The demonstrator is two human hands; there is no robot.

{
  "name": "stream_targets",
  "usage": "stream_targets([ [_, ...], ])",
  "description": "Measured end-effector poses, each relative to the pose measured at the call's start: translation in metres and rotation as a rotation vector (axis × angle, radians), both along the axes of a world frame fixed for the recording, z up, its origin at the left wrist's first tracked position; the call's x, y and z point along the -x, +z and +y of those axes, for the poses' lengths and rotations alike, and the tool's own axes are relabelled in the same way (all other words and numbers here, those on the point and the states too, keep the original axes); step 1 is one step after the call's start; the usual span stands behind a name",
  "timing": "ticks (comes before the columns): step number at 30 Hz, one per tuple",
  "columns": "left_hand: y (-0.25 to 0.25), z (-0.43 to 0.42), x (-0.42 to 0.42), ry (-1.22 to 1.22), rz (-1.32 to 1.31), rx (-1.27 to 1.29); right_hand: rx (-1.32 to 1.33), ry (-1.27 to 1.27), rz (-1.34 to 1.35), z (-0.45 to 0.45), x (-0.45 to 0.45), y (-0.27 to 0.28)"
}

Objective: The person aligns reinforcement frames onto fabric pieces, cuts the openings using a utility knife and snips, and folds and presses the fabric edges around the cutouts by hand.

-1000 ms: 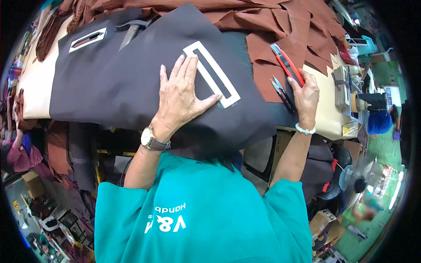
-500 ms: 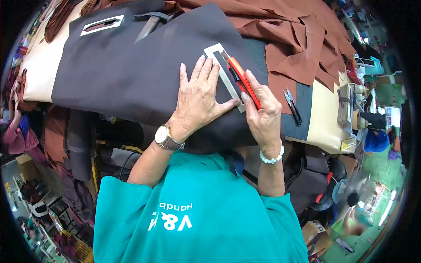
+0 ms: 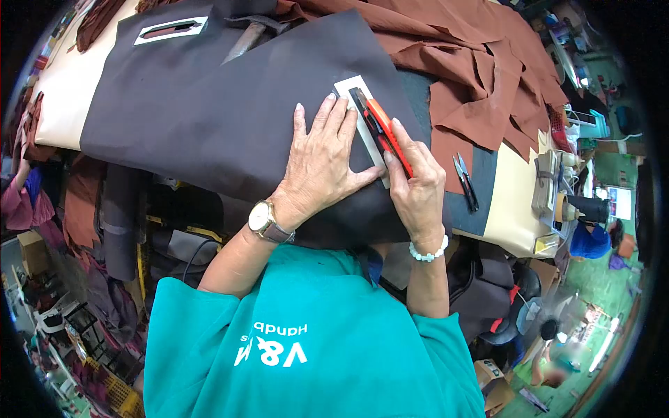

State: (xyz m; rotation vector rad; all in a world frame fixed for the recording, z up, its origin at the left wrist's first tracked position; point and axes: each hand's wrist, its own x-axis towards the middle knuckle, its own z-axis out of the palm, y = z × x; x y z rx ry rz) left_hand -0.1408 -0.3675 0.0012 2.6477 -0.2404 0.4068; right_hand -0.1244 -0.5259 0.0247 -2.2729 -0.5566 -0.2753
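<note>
Blade tip [image 3: 359, 91] of red cutter [image 3: 391, 136] looks indistinct.

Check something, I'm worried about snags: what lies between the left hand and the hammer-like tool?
Only bare dark sheet lies between the left hand and the hammer-like tool, seen in the head view.

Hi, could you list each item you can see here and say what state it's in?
Red cutter: held in the right hand.
Near white frame: flat, partly covered by hands and cutter.
Far white frame: flat, uncovered.
Dark sheet: spread out, under the left hand.
Small snips: lying down, blades slightly apart.
Reddish-brown material: rumpled.
Wristwatch: worn on the left wrist.
</note>
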Motion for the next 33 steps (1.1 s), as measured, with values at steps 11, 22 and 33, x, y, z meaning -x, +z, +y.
stream_targets([
  [11, -0.003, 0.001, 0.000, -0.010, -0.011, 0.000, 0.130, 0.012, 0.031, 0.002, -0.002, 0.011],
  [22, 0.001, -0.002, 0.000, 0.006, 0.006, -0.004, 0.726, 0.098, -0.174, 0.033, -0.035, 0.079],
  [33, -0.001, -0.003, 0.000, -0.005, -0.010, 0.024, 0.759, 0.057, 0.038, 0.022, -0.017, 0.095],
])
